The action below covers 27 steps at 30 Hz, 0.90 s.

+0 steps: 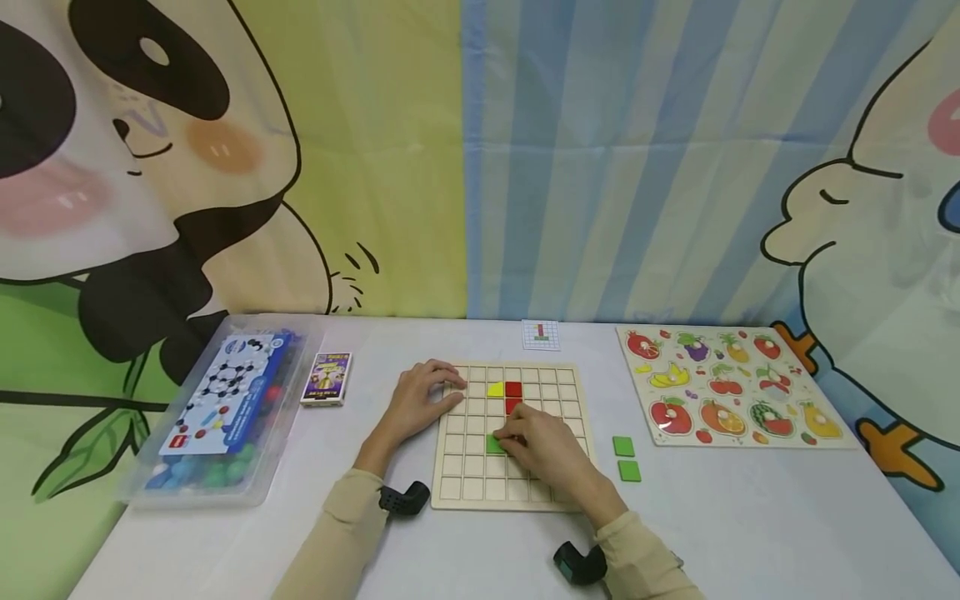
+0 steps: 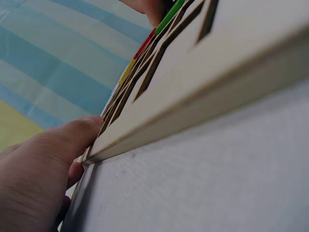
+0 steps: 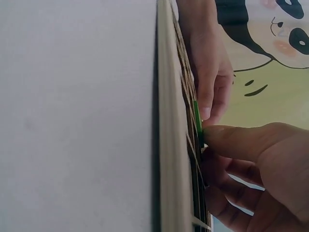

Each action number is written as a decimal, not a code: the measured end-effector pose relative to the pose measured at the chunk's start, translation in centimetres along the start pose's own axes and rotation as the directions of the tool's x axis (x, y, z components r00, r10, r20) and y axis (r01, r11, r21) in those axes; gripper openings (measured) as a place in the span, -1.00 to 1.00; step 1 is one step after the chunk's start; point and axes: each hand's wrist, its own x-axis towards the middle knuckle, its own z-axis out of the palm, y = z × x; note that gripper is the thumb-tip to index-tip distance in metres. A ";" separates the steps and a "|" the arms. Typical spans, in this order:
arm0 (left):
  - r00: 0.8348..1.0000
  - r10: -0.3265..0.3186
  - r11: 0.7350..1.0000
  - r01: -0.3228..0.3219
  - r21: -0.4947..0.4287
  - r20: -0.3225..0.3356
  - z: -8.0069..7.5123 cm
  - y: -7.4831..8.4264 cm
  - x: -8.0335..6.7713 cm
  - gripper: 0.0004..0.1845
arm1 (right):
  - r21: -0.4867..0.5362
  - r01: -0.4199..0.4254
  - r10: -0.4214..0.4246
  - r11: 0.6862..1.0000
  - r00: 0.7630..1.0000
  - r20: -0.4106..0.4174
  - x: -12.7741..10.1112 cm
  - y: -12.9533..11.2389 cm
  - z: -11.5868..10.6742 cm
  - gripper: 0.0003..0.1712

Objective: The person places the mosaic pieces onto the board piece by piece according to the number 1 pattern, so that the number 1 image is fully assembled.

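Note:
A pale wooden grid board (image 1: 455,489) lies on the table. My left hand (image 1: 415,402) rests at its left edge, with the thumb (image 2: 77,133) over the rim in the left wrist view. A yellow tile (image 1: 496,389) sits in a cell near the top, beside two red tiles (image 1: 513,389) stacked in one column. Lower down, my right hand (image 1: 546,447) pinches a green tile (image 1: 493,445) at the grid, and its fingertips hide part of it. The right wrist view has the thumb on the green tile (image 3: 198,121) close against the board.
Two loose green tiles (image 1: 623,447) lie right of the board. Behind it is a small pattern card (image 1: 541,335). A fruit puzzle board (image 1: 720,385) lies at the right. On the left are a card box (image 1: 327,379) and a clear plastic case (image 1: 255,492) of colored parts.

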 end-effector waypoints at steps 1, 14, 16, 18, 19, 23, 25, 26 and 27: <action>1.000 -0.003 1.000 0.003 0.002 0.001 0.0 -0.1 0.0 -0.86 | 0.003 0.002 -0.002 1.000 1.000 0.008 0.0 0.0 0.0 -0.83; 1.000 -0.008 1.000 0.009 -0.007 0.012 0.1 -0.2 0.0 -0.86 | 0.093 -0.056 0.058 0.994 0.998 -0.021 -1.7 1.6 -2.3 -0.90; 1.000 -0.010 1.000 0.010 -0.012 0.012 0.1 -0.2 0.0 -0.86 | 0.077 -0.065 0.068 0.995 0.997 -0.037 -2.2 2.3 -2.8 -0.92; 1.000 -0.012 1.000 0.012 -0.015 0.013 0.0 -0.2 0.1 -0.85 | 0.064 -0.085 0.088 0.994 0.995 -0.044 -2.7 3.0 -3.3 -0.93; 1.000 -0.015 1.000 0.016 -0.016 0.017 0.0 -0.2 0.1 -0.85 | 0.062 -0.096 0.099 0.993 0.994 -0.045 -2.9 3.3 -3.6 -0.93; 0.999 -0.020 1.000 0.020 -0.021 0.028 -0.2 0.0 0.1 -0.85 | 0.038 -0.145 0.146 0.989 0.988 -0.047 -3.8 4.5 -4.5 -0.92; 0.999 -0.023 0.999 0.024 -0.025 0.032 -0.2 0.1 0.1 -0.85 | 0.021 -0.158 0.159 0.987 0.986 -0.046 -4.2 5.1 -4.9 -0.91; 0.999 -0.024 0.999 0.025 -0.025 0.032 -0.2 0.1 0.1 -0.85 | 0.013 -0.167 0.167 0.986 0.985 -0.043 -4.4 5.4 -5.2 -0.91; 0.999 -0.024 0.999 0.025 -0.025 0.031 -0.2 0.1 0.1 -0.85 | 0.008 -0.173 0.173 0.985 0.984 -0.041 -4.7 5.6 -5.4 -0.90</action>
